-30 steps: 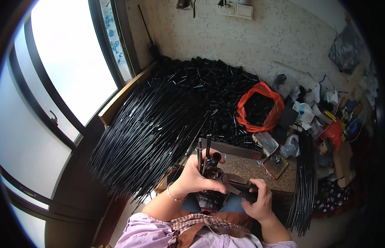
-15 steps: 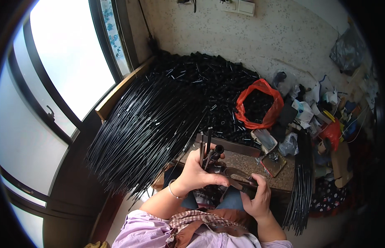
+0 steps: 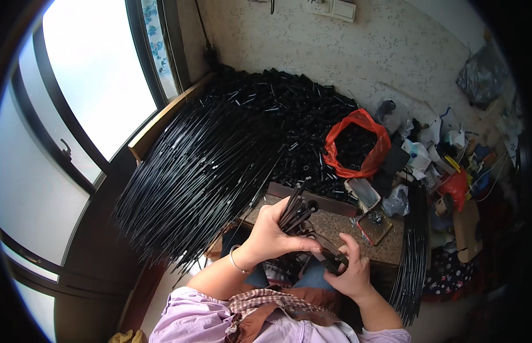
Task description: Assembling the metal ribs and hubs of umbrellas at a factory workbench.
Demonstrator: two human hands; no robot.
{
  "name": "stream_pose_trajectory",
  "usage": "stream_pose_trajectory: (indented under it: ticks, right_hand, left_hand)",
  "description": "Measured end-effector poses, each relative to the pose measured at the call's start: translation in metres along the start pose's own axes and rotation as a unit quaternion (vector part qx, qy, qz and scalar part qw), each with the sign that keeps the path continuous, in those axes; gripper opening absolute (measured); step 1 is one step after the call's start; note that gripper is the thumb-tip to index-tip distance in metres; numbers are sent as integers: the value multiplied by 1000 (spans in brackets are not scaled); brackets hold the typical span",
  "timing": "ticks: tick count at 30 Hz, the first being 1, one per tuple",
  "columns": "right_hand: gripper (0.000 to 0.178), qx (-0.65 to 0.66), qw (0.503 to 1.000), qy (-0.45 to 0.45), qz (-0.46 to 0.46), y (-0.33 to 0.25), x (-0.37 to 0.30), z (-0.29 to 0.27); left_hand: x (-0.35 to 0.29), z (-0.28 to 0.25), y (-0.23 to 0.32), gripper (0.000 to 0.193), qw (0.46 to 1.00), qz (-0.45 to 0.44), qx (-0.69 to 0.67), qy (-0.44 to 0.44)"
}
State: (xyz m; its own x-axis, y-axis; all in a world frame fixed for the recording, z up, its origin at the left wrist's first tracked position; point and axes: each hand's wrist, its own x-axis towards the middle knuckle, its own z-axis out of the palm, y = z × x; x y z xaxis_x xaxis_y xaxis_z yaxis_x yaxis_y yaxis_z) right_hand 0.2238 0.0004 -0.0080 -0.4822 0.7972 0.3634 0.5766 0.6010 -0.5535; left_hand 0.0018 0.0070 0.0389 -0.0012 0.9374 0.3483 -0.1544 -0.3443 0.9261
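In front of my lap, my left hand [image 3: 272, 237] is closed around several thin black rods [image 3: 293, 210], which stick up at a slant from between thumb and fingers. A short black tube with an open round end [image 3: 312, 206] sits beside them. My right hand [image 3: 352, 268] is at the lower end of a dark, curved metal piece [image 3: 326, 243], its fingers bent around it and the index finger raised. The piece's kind cannot be made out, and my left thumb lies against its upper part.
Long black rods [image 3: 180, 177] fan out at left, overhanging the worktop [image 3: 266, 214]. Behind lies a heap of short black tubes [image 3: 283, 94]. A red plastic bag [image 3: 366, 117] holds more. Another rod bundle [image 3: 409, 268] hangs over the right edge, near clutter [image 3: 426, 154]. A window [image 3: 89, 80] stands left.
The rods in my left hand have tilted from nearly upright toward the right. My right hand has shifted slightly left, and its index finger has lifted.
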Motion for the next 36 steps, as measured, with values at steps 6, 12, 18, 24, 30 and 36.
stream_pose_trajectory:
  ticks: [6, 12, 18, 24, 30, 36]
  right_hand:
    - [36, 6, 996, 18, -87, -21, -2, -9]
    - [37, 503, 765, -343, 207, -5, -14, -2]
    - [61, 651, 605, -403, 219, -3, -5, -15]
    - [45, 591, 671, -357, 270, -5, -14, -10]
    - [15, 565, 749, -246, 244, 0, -46, 44]
    - [12, 491, 836, -68, 237, 4, -48, 69]
  left_hand:
    - [-5, -16, -18, 50, 999, 36, -24, -20]
    - [-3, -6, -10, 42, 998, 38, 15, -38]
    - [-3, -6, -7, 38, 998, 24, 2, -57]
    - [-5, -7, -10, 35, 998, 19, -1, -59]
    - [1, 18, -22, 33, 999, -25, 15, -43]
    - [2, 34, -42, 41, 993, -104, -41, 43]
